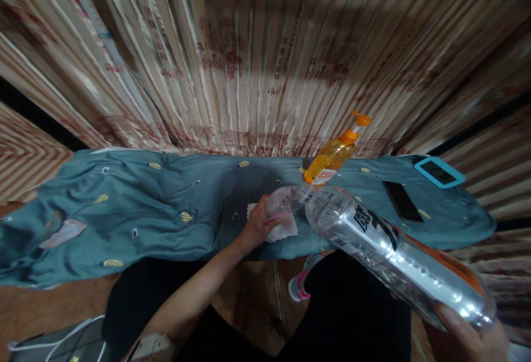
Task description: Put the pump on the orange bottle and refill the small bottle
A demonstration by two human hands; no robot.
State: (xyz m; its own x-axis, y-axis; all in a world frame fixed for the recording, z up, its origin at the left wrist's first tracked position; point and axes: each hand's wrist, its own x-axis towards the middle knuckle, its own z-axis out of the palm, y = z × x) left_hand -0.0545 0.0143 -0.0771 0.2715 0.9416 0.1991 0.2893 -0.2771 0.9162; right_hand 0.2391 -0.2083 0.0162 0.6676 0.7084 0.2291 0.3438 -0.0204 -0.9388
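My left hand (258, 224) is wrapped round a clear cup (284, 202), tilted with its opening toward the right. At the lower right my right hand (473, 337) grips the base end of a large clear bottle (385, 246) with a silver and orange label. The bottle slants up to the left, and its neck meets the cup's mouth. Under the cup and my left hand lies a white cloth or tissue (284, 231). Just behind the bottle neck stands an orange pump bottle (331, 158). Whether liquid is flowing is too unclear to tell.
A teal patterned cloth (166, 202) covers the narrow table. On its right lie a black phone (402, 202) and a blue-framed device (438, 172). A pale piece (68, 231) lies at the far left. Striped curtains (257, 63) hang behind. White cables (62, 340) are at lower left.
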